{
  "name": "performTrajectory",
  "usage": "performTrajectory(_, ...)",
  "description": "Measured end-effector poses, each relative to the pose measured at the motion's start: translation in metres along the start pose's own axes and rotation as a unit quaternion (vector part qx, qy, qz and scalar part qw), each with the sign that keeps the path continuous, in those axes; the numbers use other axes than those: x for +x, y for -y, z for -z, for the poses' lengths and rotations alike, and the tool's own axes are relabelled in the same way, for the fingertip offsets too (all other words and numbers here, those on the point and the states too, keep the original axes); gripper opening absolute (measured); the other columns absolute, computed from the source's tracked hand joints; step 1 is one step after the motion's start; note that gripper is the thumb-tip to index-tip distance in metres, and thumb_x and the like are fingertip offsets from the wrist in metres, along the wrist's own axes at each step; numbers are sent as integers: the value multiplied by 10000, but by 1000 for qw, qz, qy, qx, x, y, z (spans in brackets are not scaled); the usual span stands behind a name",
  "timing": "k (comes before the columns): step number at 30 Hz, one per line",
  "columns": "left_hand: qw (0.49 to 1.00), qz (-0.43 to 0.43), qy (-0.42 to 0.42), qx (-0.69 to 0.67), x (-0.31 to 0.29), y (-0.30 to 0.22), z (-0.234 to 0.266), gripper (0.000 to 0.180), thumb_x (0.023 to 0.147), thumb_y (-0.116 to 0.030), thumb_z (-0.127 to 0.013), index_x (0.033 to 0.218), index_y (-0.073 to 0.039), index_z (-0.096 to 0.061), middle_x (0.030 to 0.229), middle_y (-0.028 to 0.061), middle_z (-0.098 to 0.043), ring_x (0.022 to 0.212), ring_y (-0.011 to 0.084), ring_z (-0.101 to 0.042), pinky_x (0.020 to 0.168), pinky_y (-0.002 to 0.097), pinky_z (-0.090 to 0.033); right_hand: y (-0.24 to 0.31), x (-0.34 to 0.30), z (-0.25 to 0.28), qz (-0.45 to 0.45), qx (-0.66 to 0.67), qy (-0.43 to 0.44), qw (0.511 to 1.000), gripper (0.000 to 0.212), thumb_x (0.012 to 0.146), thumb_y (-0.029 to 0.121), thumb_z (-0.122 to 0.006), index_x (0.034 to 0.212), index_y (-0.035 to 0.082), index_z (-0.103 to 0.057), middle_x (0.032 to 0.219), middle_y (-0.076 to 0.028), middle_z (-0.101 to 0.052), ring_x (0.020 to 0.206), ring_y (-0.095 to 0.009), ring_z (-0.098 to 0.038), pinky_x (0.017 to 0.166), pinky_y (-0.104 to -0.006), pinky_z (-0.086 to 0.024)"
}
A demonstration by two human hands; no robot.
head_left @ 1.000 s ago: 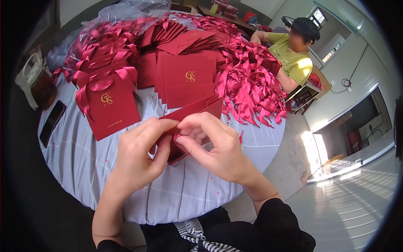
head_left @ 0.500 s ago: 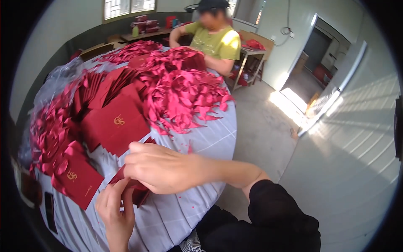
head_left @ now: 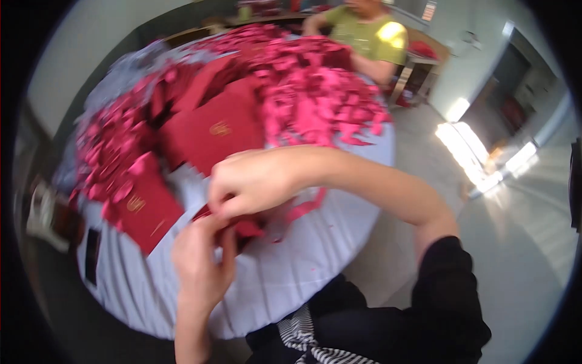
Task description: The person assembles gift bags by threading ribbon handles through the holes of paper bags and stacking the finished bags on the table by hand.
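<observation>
My left hand (head_left: 203, 258) and my right hand (head_left: 257, 182) meet over the near part of the table, fingers pinched together on a small dark red paper gift bag (head_left: 247, 232). My right hand reaches across from above and hides much of the bag. A pinkish-red ribbon (head_left: 308, 205) trails out to the right of it. Left of my hands lies a flat red bag with a gold emblem (head_left: 145, 212). Just beyond them is a stack of larger red bags (head_left: 212, 130), the top one also bearing a gold emblem.
Heaps of glossy red ribbon (head_left: 315, 91) cover the far side of the round table with its pale cloth (head_left: 291, 273). A dark phone (head_left: 92, 256) lies at the left edge, clear plastic (head_left: 121, 76) behind. Across the table sits a person in a yellow-green shirt (head_left: 361, 36).
The whole view has shifted, so the table sits higher and further right. Both hands stay on the bag, and a ribbon now shows stretched to its right.
</observation>
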State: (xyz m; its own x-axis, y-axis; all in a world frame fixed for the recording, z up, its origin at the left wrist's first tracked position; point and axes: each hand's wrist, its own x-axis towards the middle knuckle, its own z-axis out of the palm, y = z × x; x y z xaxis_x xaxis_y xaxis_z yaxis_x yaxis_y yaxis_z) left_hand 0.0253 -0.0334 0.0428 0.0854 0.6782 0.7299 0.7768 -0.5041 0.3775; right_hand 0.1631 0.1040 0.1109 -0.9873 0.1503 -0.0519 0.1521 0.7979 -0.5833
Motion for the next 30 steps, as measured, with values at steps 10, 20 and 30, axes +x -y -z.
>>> performTrajectory(10,996,-38,3,-75,-2,6,6,294,695,-32,-770,909,-33,-569,766,87,-620,617,253,-602,560,334,-459,19,-9,-10,-135,221,-68,964,147,823,97,-604,843,-34,-668,679,-17,-614,604,-75,-528,560,-258,-434)
performTrajectory(20,996,-22,17,-86,4,12,-5,225,736,36,-738,891,-14,-583,782,68,-611,586,145,-583,476,246,-423,8,15,13,-17,220,-250,943,160,826,138,-635,806,-17,-670,667,-10,-614,581,-59,-537,522,-227,-431)
performTrajectory(30,999,11,-8,-40,1,4,-14,277,676,73,-738,881,-2,-567,717,46,-603,502,150,-501,470,276,-374,3,47,3,-4,287,-292,912,206,849,185,-639,846,-17,-679,685,-37,-636,565,-71,-559,530,-241,-451)
